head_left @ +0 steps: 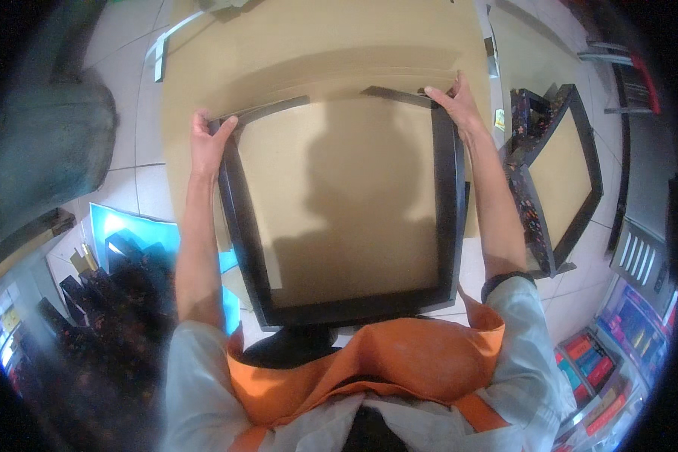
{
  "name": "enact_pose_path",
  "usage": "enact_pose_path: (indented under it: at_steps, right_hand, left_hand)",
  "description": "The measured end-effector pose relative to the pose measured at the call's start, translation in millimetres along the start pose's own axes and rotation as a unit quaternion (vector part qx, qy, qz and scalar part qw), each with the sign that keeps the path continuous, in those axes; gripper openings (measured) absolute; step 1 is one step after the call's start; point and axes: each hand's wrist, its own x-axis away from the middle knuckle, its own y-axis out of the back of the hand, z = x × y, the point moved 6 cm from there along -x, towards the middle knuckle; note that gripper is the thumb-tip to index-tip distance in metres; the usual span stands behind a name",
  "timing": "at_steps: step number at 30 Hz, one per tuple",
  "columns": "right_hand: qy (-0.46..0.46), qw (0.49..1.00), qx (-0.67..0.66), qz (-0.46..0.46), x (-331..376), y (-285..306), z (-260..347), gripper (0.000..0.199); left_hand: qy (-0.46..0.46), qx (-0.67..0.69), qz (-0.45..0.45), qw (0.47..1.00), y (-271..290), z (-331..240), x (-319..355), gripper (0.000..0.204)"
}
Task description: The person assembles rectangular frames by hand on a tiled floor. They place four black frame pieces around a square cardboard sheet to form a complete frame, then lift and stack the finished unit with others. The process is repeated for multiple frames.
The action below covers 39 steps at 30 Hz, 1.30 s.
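Observation:
A large cardboard panel [294, 211] with raised black edges, like a shallow box lid, lies before me. Two narrow black strips bend inward along its far side, with a gap between them. My left hand [212, 135] is closed around the far left corner, its thumb against the strip there. At the far right corner my right hand [459, 109] grips the black edge in the same way, thumb pointing inward. The fingertips of both hands are partly hidden behind the corners. My shadow falls over the brown inside of the panel.
Beneath and beyond lies a big brown cardboard sheet [264, 45]. At right stands a similar black-edged piece [569, 173] with floral-patterned sides. Dark patterned pieces [120, 301] are piled at left by a blue sheet [158, 226]. A crate of colourful items [587, 361] sits lower right.

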Motion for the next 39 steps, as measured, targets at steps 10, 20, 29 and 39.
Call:
enact_pose_path:
  at_steps: [10, 20, 29, 39]
  right_hand:
    - [0.232, 0.973, 0.003, 0.008, 55.9, 6.5, 16.6, 0.036]
    - [0.228, 0.824, 0.391, 0.340, 51.1, 21.6, 54.8, 0.041]
    - [0.176, 0.776, 0.470, 0.383, 17.4, -37.5, 48.8, 0.067]
    - [0.338, 0.716, 0.608, 0.063, 26.4, -49.9, 40.3, 0.015]
  left_hand:
    - [-0.237, -0.171, 0.010, 0.956, 8.6, -11.5, 24.5, 0.027]
    - [-0.260, -0.425, 0.286, 0.819, 12.0, -45.6, 41.6, 0.046]
    - [-0.172, -0.481, 0.285, 0.811, -41.6, -62.5, 18.0, 0.060]
    - [-0.277, -0.590, 0.142, 0.745, -69.2, -34.7, 6.9, 0.036]
